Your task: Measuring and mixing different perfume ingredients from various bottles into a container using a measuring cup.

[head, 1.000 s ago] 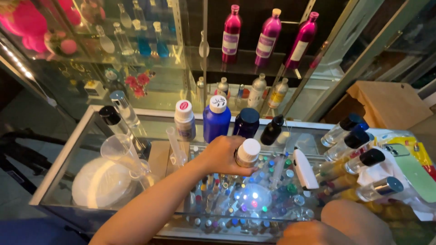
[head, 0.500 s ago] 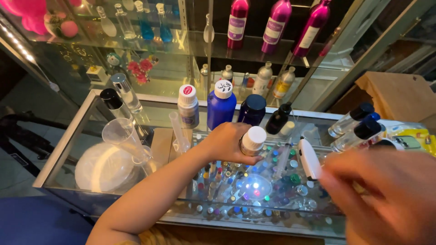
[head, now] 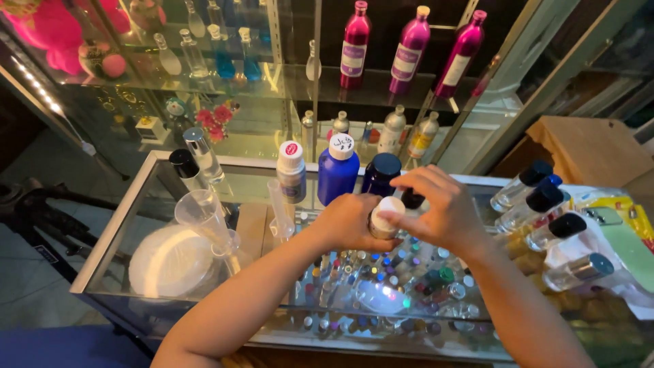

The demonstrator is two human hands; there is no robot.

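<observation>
Head camera looks down on a small bottle [head: 383, 225] with a white round cap, held over the middle of a glass counter [head: 136, 204]. Only the cap and a short part of the body show; the rest is hidden inside the palm. The left hand [head: 351, 221] is closed around the body of the bottle. The right hand [head: 439, 208] comes from above, and its fingertips [head: 395, 217] pinch the white cap.

Just behind the hands stand a blue plastic bottle [head: 337, 174] with a white cap, a dark blue bottle [head: 381, 174] and a slim white-capped bottle [head: 291, 170]. A clear plastic funnel [head: 203, 217] stands to the left. On the right lie several clear glass bottles [head: 545, 218] with black caps.

The counter is a showcase with a metal frame; under its shiny top lie many tiny vials with coloured caps. Behind it, glass shelves carry three tall metallic pink and purple bottles [head: 409, 51].
</observation>
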